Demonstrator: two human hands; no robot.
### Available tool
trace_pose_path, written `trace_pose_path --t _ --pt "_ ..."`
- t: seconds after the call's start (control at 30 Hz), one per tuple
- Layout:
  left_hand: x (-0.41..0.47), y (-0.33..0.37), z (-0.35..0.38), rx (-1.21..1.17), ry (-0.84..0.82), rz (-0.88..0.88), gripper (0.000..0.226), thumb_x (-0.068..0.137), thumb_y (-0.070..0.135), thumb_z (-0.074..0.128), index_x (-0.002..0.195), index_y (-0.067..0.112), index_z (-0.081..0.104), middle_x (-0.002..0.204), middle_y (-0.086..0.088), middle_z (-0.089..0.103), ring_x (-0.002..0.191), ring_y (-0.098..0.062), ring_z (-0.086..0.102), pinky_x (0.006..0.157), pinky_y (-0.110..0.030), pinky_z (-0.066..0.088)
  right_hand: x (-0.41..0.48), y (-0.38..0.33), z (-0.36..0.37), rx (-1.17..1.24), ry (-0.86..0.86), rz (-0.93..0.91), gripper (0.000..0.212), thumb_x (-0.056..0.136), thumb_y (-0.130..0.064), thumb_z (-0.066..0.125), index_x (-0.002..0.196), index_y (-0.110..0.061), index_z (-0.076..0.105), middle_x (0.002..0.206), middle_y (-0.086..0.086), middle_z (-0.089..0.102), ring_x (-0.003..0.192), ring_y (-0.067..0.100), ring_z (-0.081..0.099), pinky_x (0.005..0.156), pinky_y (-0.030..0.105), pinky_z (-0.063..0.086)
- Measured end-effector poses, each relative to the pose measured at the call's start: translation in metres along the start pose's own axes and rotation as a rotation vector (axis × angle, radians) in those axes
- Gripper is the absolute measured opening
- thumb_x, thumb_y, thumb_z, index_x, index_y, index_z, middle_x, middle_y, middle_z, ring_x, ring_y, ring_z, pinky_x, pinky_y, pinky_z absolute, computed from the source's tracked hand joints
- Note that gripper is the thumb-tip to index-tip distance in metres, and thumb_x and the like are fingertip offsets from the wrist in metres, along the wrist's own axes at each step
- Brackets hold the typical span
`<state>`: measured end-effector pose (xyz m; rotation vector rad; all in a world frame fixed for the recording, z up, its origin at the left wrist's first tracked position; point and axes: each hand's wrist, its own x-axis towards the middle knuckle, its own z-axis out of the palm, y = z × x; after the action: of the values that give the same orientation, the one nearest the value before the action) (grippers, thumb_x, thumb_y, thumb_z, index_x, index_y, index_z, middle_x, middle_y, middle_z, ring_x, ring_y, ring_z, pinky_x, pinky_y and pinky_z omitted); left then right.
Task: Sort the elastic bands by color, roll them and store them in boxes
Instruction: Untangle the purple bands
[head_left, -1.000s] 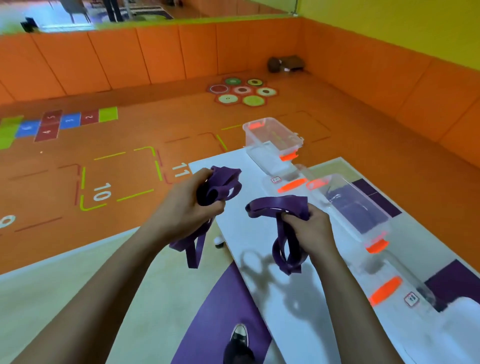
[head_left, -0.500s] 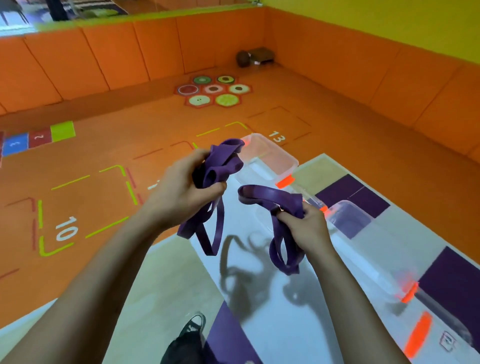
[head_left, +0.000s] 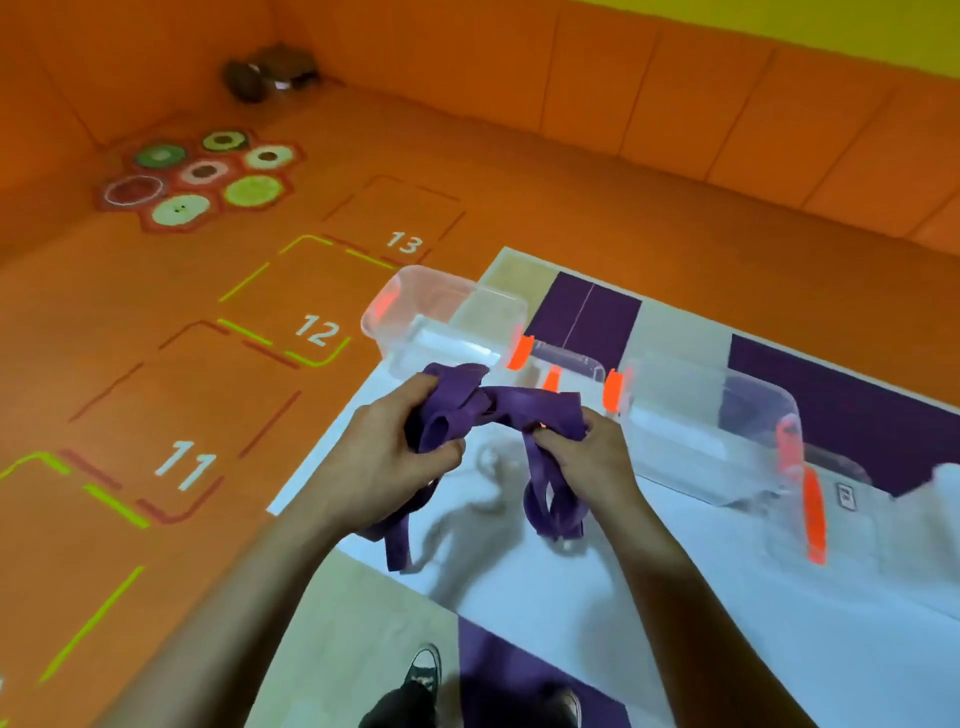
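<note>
**Purple band bunched between both hands over the table**

Two clear boxes with orange latches stand on the white table (head_left: 571, 613) just beyond the hands: the far box (head_left: 447, 317) at the table's corner and the near box (head_left: 711, 431) to the right. A dark shoe (head_left: 423, 670) shows on the floor mat below. The left hand (head_left: 379, 462) grips a bunched wad of purple elastic band (head_left: 514, 405). A strip arches across to the right hand (head_left: 589, 465), which pinches it. Loops hang under both hands, above the table.
</note>
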<state>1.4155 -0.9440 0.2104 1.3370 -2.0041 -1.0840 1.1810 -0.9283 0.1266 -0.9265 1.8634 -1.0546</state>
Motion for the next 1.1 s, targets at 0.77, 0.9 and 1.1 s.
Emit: trace_pose_path --t 0.77,0.9,1.1 --pt "0.003 0.123 0.2 -0.222 -0.369 0.161 0.028 0.087 0.009 0.072 0.109 0.022 0.062 0.082 -0.001 0.065 0.077 -0.027 0.058 0.069 -0.027 0.047 -0.069 0.135 -0.229 -0.033 0.277 0.172 0.007 0.084 -0.016 0.074 0.088 -0.021 0.072 0.075 -0.002 0.071 0.067 0.014 0.064 0.06 0.023 0.051" --pt "0.007 0.108 0.244 -0.099 -0.323 0.051 0.025 0.085 0.016 0.071 0.104 0.028 0.059 0.076 -0.001 0.065 0.069 -0.024 0.059 0.063 -0.03 0.05 -0.052 0.167 -0.239 -0.055 0.249 0.221 0.013 0.082 -0.018 0.077 0.091 -0.02 0.068 0.082 0.005 0.072 0.078 0.026 0.068 0.074 0.04 0.057" --pt "0.013 0.056 0.308 0.217 -0.423 -0.056 0.026 0.082 0.029 0.07 0.096 0.025 0.049 0.066 0.002 0.061 0.063 -0.021 0.061 0.059 -0.037 0.048 -0.029 0.203 -0.224 -0.322 0.209 0.31 0.027 0.084 -0.024 0.073 0.106 -0.012 0.062 0.091 0.007 0.07 0.086 0.034 0.066 0.073 0.033 0.048"
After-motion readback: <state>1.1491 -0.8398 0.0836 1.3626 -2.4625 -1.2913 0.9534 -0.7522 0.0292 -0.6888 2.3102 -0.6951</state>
